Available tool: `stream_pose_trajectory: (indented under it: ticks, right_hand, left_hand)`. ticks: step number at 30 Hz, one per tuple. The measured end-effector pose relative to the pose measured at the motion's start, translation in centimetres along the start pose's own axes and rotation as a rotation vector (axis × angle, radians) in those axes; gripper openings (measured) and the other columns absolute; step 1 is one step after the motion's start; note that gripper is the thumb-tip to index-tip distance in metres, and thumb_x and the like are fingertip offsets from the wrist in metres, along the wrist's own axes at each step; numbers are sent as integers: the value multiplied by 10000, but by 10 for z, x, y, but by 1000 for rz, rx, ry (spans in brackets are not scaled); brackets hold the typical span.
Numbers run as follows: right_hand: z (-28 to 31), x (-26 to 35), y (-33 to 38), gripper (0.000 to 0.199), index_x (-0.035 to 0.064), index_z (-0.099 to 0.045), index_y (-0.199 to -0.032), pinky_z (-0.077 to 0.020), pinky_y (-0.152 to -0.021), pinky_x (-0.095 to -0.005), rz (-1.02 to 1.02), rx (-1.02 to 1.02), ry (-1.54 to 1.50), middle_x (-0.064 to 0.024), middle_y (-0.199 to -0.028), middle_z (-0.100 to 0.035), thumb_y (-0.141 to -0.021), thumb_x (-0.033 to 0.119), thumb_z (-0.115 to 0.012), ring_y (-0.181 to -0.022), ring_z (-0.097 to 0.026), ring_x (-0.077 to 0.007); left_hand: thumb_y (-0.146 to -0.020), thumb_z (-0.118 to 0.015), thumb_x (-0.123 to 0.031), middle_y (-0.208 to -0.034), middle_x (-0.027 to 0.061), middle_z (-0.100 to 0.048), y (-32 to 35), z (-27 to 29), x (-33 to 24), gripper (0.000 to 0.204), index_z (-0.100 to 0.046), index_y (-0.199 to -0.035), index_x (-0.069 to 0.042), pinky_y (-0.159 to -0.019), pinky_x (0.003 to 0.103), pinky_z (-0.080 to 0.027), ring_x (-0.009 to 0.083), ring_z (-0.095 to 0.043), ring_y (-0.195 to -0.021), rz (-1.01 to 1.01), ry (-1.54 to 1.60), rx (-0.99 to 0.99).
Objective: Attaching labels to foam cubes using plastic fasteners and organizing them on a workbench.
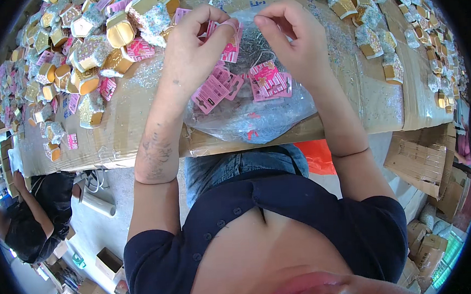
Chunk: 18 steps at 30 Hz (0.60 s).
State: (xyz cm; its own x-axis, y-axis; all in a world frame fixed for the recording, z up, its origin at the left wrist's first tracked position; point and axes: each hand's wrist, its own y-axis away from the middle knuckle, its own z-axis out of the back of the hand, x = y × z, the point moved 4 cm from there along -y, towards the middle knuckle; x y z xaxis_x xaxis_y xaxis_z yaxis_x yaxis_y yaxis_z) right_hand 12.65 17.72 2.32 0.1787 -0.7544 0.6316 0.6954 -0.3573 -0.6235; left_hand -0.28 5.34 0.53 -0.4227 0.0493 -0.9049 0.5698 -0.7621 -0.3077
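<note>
My left hand (pixel 198 50) pinches a pink printed tag card (pixel 231 47) between thumb and fingertips. My right hand (pixel 296 40) is close by on the right, thumb and forefinger drawn together; whatever they hold is too small to make out. Beneath both hands lies a clear plastic bag (pixel 218 125) on the cardboard-covered table. Thin silvery wire pieces (pixel 254 46) show in a dark tangle between my hands. Several loose pink tag cards rest on the bag, one group (pixel 214 92) near my left wrist and another (pixel 268 80) toward my right wrist.
Gold ornaments with glittery, frosted tops (pixel 89 53) are heaped at the left, some with pink tags. More ornaments (pixel 368 39) lie at the right. Glitter is scattered over the cardboard (pixel 138 115). A person in black (pixel 37 221) is at the far left. Boxes (pixel 420 158) stand below right.
</note>
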Motion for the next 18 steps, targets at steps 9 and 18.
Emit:
stream_pose_trajectory:
  ticks: [9, 18]
  right_hand:
    - [5, 7, -1, 83, 30, -624, -983, -471, -646, -235, 109, -65, 121, -45, -842, -628, -914, 74, -640, -727, -596, -100]
    - [9, -4, -2, 111, 18, -623, -1004, -454, -649, -214, -51, -130, 49, -18, -863, -631, -932, 102, -634, -726, -558, -63]
  left_hand:
    - [-930, -604, -152, -972, 76, -655, -4, -2, 2, 170, -662, -991, -4, -815, 251, -473, 130, -612, -928, -68, 174, 27]
    - [-999, -510, -314, -989, 65, -681, 1, -5, -3, 379, -674, -1028, 26, -907, 262, -464, 139, -629, -957, 147, 398, 184]
